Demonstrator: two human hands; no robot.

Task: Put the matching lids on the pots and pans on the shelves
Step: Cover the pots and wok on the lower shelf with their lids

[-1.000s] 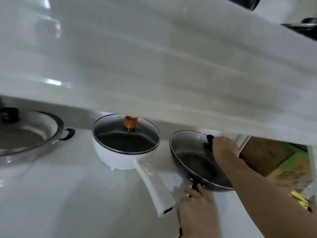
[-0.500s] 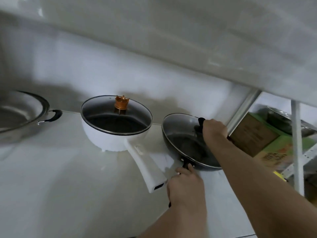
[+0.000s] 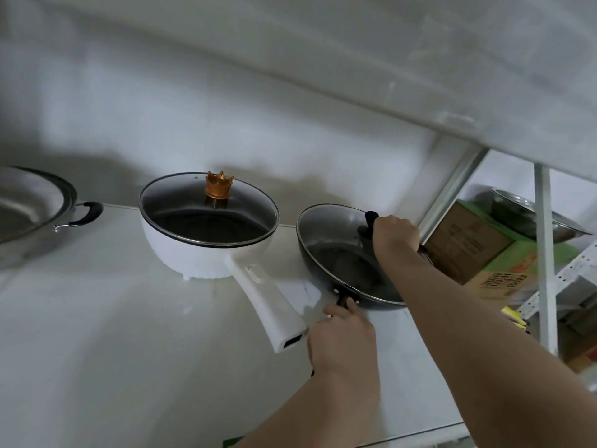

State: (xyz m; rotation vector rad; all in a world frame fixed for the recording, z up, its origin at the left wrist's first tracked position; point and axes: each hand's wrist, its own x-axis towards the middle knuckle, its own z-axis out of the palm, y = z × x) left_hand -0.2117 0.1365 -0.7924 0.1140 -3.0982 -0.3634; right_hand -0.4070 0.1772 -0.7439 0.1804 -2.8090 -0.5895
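Observation:
A black frying pan point(image 3: 318, 258) sits on the white shelf point(image 3: 113, 334) at the right, with a glass lid point(image 3: 326, 226) lying over it. My right hand point(image 3: 392, 236) is closed on the lid's black knob point(image 3: 370, 216). My left hand point(image 3: 342, 339) grips the pan's black handle point(image 3: 342, 300) at the near rim. To the left stands a white pot point(image 3: 193, 253) with a long white handle, covered by a glass lid point(image 3: 206, 208) with a gold crown knob.
A steel wok point(image 3: 29, 208) with a black side handle sits at the far left. An upper shelf point(image 3: 355, 59) hangs close overhead. Right of a white upright post point(image 3: 546, 253) are cardboard boxes point(image 3: 478, 253) and a steel bowl point(image 3: 523, 211).
The view has tilted up, so the overhead shelf fills less of the frame. Both hands stay on the pan's handle and the lid's knob; the lid sits lower on the pan.

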